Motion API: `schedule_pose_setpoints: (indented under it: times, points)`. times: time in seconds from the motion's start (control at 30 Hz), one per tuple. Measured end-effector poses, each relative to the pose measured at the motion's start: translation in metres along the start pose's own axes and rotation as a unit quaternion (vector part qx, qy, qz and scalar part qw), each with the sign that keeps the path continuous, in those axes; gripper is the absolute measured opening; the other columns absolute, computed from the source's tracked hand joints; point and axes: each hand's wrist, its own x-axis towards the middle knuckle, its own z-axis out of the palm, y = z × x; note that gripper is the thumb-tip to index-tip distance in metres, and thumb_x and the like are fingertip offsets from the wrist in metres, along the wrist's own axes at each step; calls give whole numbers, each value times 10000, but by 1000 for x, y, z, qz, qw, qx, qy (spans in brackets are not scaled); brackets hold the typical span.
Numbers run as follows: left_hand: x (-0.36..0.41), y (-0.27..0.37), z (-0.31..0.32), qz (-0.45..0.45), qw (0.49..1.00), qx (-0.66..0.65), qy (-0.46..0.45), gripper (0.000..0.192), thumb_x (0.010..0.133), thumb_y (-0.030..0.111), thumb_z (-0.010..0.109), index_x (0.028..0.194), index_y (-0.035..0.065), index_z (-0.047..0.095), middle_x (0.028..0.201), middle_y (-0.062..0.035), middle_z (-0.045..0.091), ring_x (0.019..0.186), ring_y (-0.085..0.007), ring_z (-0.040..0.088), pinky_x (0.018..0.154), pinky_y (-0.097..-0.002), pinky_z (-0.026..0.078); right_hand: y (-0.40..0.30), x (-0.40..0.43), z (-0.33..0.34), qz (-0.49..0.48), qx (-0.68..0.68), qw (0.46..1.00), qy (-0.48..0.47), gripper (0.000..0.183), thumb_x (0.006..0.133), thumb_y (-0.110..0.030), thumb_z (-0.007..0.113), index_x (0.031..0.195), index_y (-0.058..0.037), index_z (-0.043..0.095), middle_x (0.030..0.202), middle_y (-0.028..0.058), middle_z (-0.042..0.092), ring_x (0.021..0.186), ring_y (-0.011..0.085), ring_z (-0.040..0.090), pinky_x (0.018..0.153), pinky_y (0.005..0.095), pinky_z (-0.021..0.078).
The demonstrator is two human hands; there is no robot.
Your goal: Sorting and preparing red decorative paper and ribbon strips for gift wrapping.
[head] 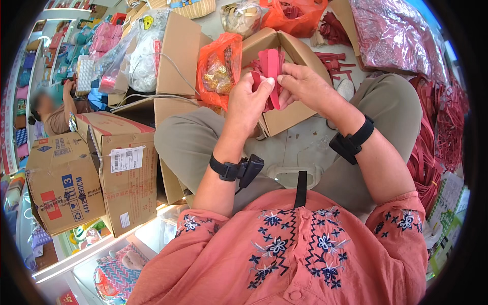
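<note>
My left hand (249, 95) pinches a flat pinkish-red strap (273, 65) between thumb and fingers, and a darker red loop of it shows by the index finger. Close on the other side, my right hand (301, 85) has its thumb and fingertips on the same strap material. Both hands are raised over an open cardboard box (295, 116), where more pink strap pieces (259, 63) show behind them, partly hidden. An orange plastic bag (219, 68) with gold-coloured metal-looking pieces (218, 76) stands just left of the box.
Red strap bundles (425, 164) hang at the right, below a plastic-wrapped red stack (392, 36). Loose straps (337, 65) lie on the floor beyond the box. Closed cartons (127, 194) stand at left, near another person (57, 110). A second orange bag (295, 17) sits at the back.
</note>
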Motion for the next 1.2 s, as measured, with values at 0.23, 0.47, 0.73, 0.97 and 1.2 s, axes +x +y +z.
schedule_pose_setpoints:
  times: [0.23,0.47,0.73,0.97,1.2]
  points:
    - [5,-4,-1,10,1000,16,-3,253,907,239,621,927,-12,597,795,-64,634,698,-109,575,636,-295,491,-1,-2,0,-5,5,1000,-1,262,990,-149,434,1166,8,546,848,72,633,693,143,662,686,294,570]
    - [6,-5,-1,11,998,64,-3,276,893,261,627,890,-13,591,749,-74,617,661,-117,569,611,-301,477,1,0,1,-18,20,999,25,237,963,-203,481,990,5,591,753,102,672,620,163,675,591,274,562]
    - [-2,2,-6,-36,997,-13,-64,207,875,235,665,888,38,602,748,27,571,631,-51,496,564,-230,425,2,0,0,-17,-71,995,71,295,957,-265,523,873,4,610,617,50,585,415,110,515,436,278,452]
    - [-6,1,-7,-55,994,-27,-94,195,866,245,673,921,69,610,679,74,501,522,-8,404,450,-178,269,1,0,-4,-19,-78,992,96,293,944,-277,537,850,-6,600,566,46,545,403,121,504,416,276,421]
    - [-8,-1,-5,-60,994,-23,-85,215,868,260,686,932,69,613,673,73,510,526,-8,403,456,-172,268,4,1,-5,3,-56,994,95,279,940,-272,538,856,-12,593,571,53,546,400,126,502,410,284,435]
